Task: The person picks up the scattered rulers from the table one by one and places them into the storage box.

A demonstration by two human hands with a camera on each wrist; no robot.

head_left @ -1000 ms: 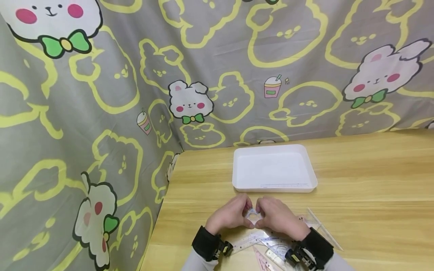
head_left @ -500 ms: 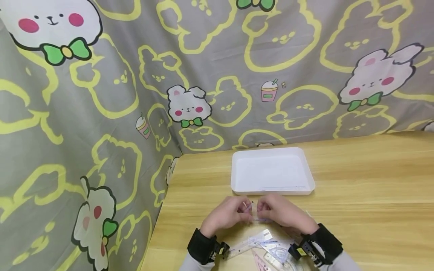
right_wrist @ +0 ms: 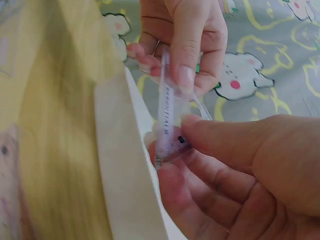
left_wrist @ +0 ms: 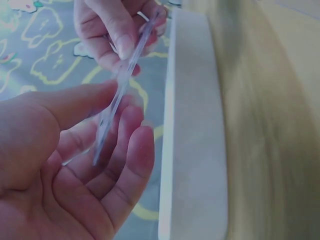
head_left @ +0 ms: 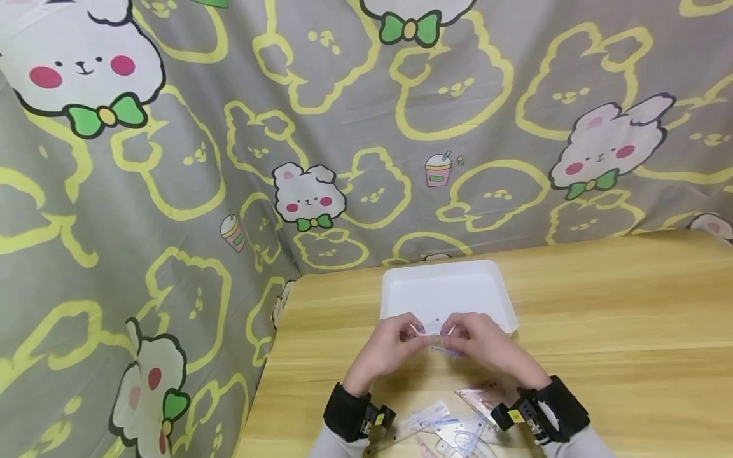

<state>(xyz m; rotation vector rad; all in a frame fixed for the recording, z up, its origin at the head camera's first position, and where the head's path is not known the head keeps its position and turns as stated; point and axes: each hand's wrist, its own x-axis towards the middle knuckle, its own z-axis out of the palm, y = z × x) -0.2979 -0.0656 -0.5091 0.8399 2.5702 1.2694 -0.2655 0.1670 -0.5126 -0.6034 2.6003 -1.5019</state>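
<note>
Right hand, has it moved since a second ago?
Yes, the right hand has moved toward the tray; in the head view it now overlaps the tray's near edge.

You: two hands [head_left: 390, 351], two wristbands [head_left: 564, 407], one clear plastic piece [right_wrist: 169, 112] held, one tray [head_left: 443, 289], one table [head_left: 618, 350]; lower centre, several overlapping drawing tools [head_left: 449, 425], exact count unclear

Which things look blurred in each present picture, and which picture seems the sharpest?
Left wrist view: the table is smeared into streaks; right wrist view: the table is streaky too, but the clear plastic piece shows soft, readable letters; head view: seems sharpest overall, though markings on the rulers are too small to read.
</note>
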